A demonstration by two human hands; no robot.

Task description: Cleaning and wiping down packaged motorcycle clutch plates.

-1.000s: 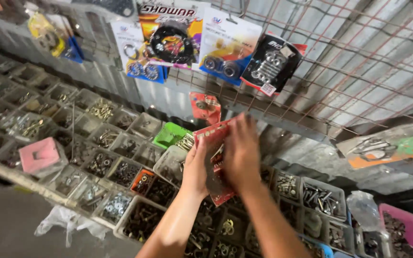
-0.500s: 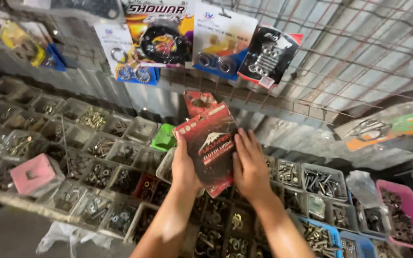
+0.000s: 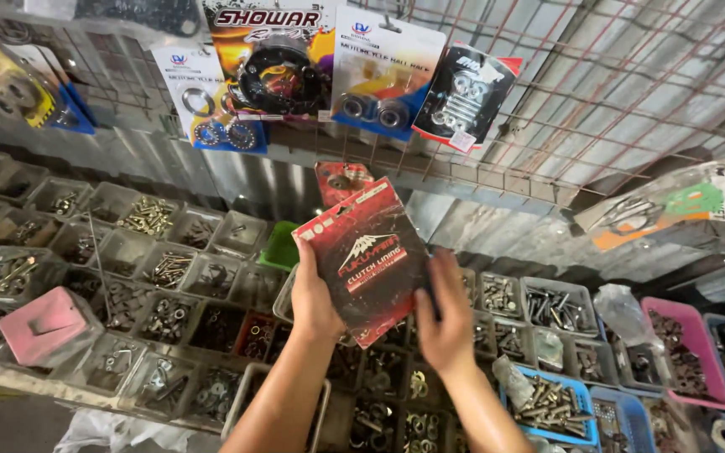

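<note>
Wire mesh wall [image 3: 631, 109] across the upper frame, tilted in view, hung with carded parts packs: a large pack with a black round part [image 3: 274, 59], a white-and-blue pack with two bearings [image 3: 379, 71], a black pack of bolts [image 3: 463, 96], a white-and-blue pack with rings [image 3: 203, 101], a yellow pack [image 3: 10, 80] at far left. Clear bagged item with green and orange card [image 3: 673, 205] hanging at right.

Below, a wide bank of small open bins [image 3: 127, 277], filled with bolts, nuts and washers. Green bin [image 3: 281, 247] just behind the held pack. Pink bin [image 3: 688, 340] and blue bins [image 3: 564, 403] at right. Pink box [image 3: 48, 323] resting on the bins at left.

Red and black flat pack [image 3: 371, 260] held up, tilted, above the bins and in front of the mesh wall, between both hands. Second small red pack [image 3: 341, 180] visible just behind its top edge.

Left hand [image 3: 314, 294] closed on the pack's left lower edge, fingers behind, thumb side forward. Right hand [image 3: 446, 315] gripping the right lower edge, fingers curled over the front face.
</note>
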